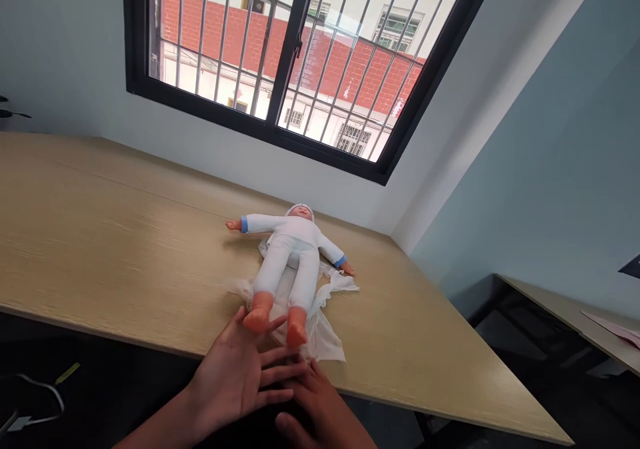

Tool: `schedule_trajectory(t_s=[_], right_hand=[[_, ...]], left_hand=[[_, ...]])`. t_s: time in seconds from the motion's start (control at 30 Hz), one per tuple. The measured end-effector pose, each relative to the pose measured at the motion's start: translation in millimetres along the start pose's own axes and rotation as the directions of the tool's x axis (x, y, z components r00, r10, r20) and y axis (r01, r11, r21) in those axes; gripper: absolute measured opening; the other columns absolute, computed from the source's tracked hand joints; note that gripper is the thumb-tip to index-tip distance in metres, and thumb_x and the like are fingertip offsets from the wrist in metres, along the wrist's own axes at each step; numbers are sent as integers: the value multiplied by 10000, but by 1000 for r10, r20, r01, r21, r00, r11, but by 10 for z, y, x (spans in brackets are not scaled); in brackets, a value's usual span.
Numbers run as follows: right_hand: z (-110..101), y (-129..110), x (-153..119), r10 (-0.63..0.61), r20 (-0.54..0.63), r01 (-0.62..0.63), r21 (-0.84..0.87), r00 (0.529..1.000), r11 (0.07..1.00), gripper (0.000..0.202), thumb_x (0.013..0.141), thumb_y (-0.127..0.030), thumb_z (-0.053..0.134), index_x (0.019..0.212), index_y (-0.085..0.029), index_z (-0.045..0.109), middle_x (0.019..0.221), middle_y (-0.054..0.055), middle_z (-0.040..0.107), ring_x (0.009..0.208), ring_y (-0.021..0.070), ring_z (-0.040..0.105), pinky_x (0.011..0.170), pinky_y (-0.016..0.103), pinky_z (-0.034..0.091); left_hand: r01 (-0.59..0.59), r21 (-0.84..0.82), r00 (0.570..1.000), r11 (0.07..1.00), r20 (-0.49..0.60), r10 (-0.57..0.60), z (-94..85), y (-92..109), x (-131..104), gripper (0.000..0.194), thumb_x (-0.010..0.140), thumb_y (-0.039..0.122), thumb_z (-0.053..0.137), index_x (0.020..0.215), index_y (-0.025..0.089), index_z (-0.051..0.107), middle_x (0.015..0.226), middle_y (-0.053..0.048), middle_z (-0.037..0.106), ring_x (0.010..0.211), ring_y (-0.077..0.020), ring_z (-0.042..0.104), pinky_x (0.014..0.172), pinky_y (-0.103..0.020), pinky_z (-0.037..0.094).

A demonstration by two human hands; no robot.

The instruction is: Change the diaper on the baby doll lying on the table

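Note:
A baby doll (300, 230) in a white suit with blue cuffs lies on its back, arms spread, its bare feet toward me. Under it is a crumpled, thin white cloth (325, 334), possibly a garment. My left hand (231, 374) is turned palm up just in front of the doll's feet, its fingers spread and nothing in it. My right hand (320, 399) is beside it at the table edge, fingers stretched out and partly overlapped by the left fingertips. Whether either hand touches a foot or the cloth I cannot tell.
The pale wooden table (125, 249) stands against the wall below a black-framed window (273, 125) with bars outside. To the right is another table (545, 309) with a pinkish sheet (613, 329) on it. A metal-looking curved rod (55, 392) shows at lower left.

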State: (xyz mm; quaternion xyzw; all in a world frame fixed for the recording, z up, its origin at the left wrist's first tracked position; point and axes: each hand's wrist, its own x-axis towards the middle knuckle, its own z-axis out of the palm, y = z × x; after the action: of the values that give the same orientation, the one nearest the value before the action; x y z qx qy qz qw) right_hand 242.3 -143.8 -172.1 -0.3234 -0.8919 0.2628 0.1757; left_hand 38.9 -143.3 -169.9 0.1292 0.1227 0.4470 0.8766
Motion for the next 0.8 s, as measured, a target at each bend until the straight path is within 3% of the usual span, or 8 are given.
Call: schedule_trajectory(t_s=[0.2,0.3,0.37,0.43,0.5,0.53,0.67,0.8], right_hand=[[-364,67,-26,223,-238,-185,170,945,968,336,968,-488,457,994,-234,675,1009,45,705,974,220,646,878,326,488],[-450,111,251,210,-378,-173,129,902,976,358,961,-504,457,883,-203,633,892,53,676,868,210,635,807,314,484],[-454,124,519,179,-438,-173,54,881,983,325,954,-484,469,882,-195,600,897,59,646,849,210,624,796,324,486],[-422,111,784,200,-464,-261,-71,863,963,306,936,-480,494,958,-184,569,985,90,616,893,240,621,803,361,495],[-371,78,991,271,-457,-400,-212,847,892,385,914,-519,512,1053,-161,531,1083,143,571,936,293,616,770,408,509],[-347,61,1064,308,-445,-454,-270,841,849,431,906,-533,516,1093,-145,512,1118,169,545,945,317,615,743,422,513],[-361,57,1170,351,-389,-487,-340,852,805,465,881,-396,581,1231,-124,441,1222,194,447,952,312,624,713,387,509],[-662,170,1097,357,-330,-459,-321,874,828,543,766,-200,652,1271,-212,452,1277,133,381,986,265,601,733,332,479]], left_hand=[[102,182,993,978,-77,-89,-20,112,-321,521,904,544,500,1080,87,678,1144,-185,675,851,-277,706,816,-372,526],[-121,405,989,906,-29,145,162,305,-291,309,880,438,592,839,152,700,818,-76,690,731,-224,651,775,-343,505],[-336,657,909,675,38,416,272,461,-138,204,842,380,655,774,189,675,764,-44,642,792,-232,603,803,-331,470],[-384,883,773,268,149,617,297,595,92,129,758,306,744,721,206,672,805,-58,618,966,-289,543,935,-357,402],[-376,926,657,-26,286,698,215,679,334,121,659,229,801,692,224,685,949,-91,602,1211,-368,387,1104,-415,235],[-368,926,645,-86,320,694,143,701,437,127,642,202,800,702,226,691,1049,-108,585,1287,-390,308,1142,-436,154],[-311,946,703,-93,295,647,-137,756,637,235,665,165,737,891,220,711,1345,-124,433,1351,-411,260,1150,-482,141],[-245,940,760,-237,338,555,-115,992,542,275,640,101,646,890,198,707,1375,-109,411,1291,-405,370,1126,-498,244]])
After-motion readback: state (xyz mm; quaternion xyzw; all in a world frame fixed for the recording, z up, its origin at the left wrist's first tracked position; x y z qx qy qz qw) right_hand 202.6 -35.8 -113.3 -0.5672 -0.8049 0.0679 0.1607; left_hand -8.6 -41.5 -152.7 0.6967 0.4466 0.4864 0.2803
